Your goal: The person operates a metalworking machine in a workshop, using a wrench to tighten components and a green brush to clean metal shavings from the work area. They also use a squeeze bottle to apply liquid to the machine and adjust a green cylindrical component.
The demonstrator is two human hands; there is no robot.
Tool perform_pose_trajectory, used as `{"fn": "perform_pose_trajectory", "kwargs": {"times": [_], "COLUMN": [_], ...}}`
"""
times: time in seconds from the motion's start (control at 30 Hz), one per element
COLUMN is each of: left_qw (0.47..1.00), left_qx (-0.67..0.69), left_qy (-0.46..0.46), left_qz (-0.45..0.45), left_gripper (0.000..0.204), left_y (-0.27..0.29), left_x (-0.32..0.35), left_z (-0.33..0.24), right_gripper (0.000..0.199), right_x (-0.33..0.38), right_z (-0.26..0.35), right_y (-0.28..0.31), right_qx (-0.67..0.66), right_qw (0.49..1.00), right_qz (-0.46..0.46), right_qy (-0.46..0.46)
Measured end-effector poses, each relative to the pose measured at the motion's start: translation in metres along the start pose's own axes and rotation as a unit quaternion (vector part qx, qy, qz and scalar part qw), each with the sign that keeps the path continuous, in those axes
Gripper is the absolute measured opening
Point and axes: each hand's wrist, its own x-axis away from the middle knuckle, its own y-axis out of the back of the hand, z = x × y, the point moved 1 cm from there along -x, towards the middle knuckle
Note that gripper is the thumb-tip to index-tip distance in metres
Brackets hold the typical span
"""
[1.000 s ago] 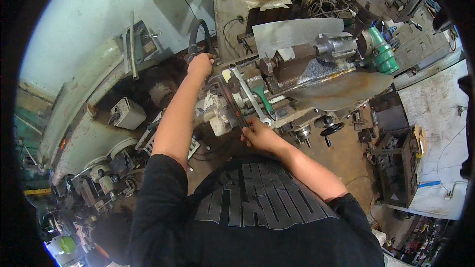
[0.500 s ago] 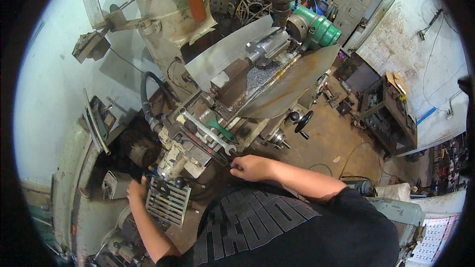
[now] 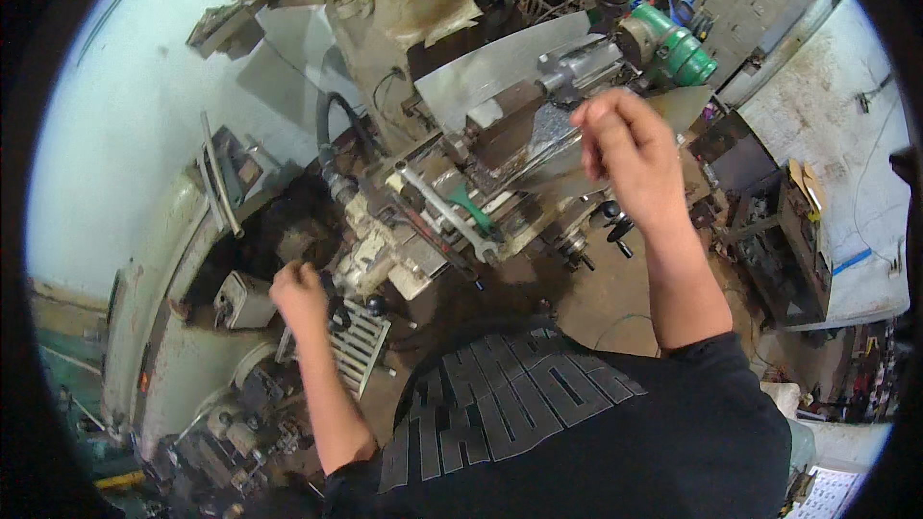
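Note:
My right hand [image 3: 630, 159] is raised in the air in front of the milling machine table, its fingers curled in. Whether it holds anything is hidden. Lower left, my left hand [image 3: 300, 296] is closed beside a grey metal box [image 3: 244, 300] and a black-knobbed lever [image 3: 376, 305]; its grip is too blurred to make out. Between the hands, on the machine's near end, lie a silver open-ended wrench [image 3: 445, 209], a green-handled tool [image 3: 471, 206] and a long dark red tool [image 3: 430, 238]. Past my right hand, a grooved silver metal cylinder [image 3: 582, 67] is mounted on the table.
Metal chips [image 3: 552, 125] cover the table beside a rusty block [image 3: 507, 117]. A curved sheet guard [image 3: 505, 62] stands behind the cylinder, and a green cylindrical housing [image 3: 685, 50] at its right end. Handwheels [image 3: 617, 216] jut out at the front. A dark metal cabinet [image 3: 784, 240] stands right.
My right hand has risen from beside the wrench, up and to the right. My left hand has shifted slightly up and right in view. The whole view has swung, moving the machine rightward.

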Motion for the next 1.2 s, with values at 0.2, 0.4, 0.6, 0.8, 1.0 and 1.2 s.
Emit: {"fn": "perform_pose_trajectory", "kwargs": {"times": [0.2,0.4,0.6,0.8,1.0,1.2], "left_qw": [0.975,0.934,0.907,0.704,0.858,0.942], "left_qx": [0.198,0.308,0.312,0.541,0.453,0.265], "left_qy": [-0.038,-0.006,0.021,0.269,0.13,-0.151], "left_qz": [0.093,0.178,0.283,0.372,0.204,0.136], "left_gripper": [0.017,0.017,0.026,0.032,0.027,0.038], "left_y": [-0.011,-0.034,-0.061,-0.063,-0.027,-0.014], "left_x": [0.032,0.034,0.048,0.051,0.034,-0.037], "left_z": [-0.134,-0.178,-0.205,-0.24,-0.285,-0.356], "right_gripper": [0.036,0.048,0.044,0.047,0.037,0.032], "right_x": [0.059,0.054,0.045,0.047,0.053,0.077], "right_z": [-0.102,-0.211,-0.235,-0.179,-0.141,-0.158], "right_y": [-0.089,-0.132,-0.135,-0.132,-0.104,-0.029], "right_qx": [0.259,0.333,0.229,-0.129,-0.053,-0.063], "right_qw": [0.937,0.904,0.942,0.951,0.973,0.947], "right_qz": [0.225,0.156,0.114,0.118,0.222,0.315], "right_qy": [-0.071,-0.216,-0.219,-0.256,-0.038,-0.023]}}
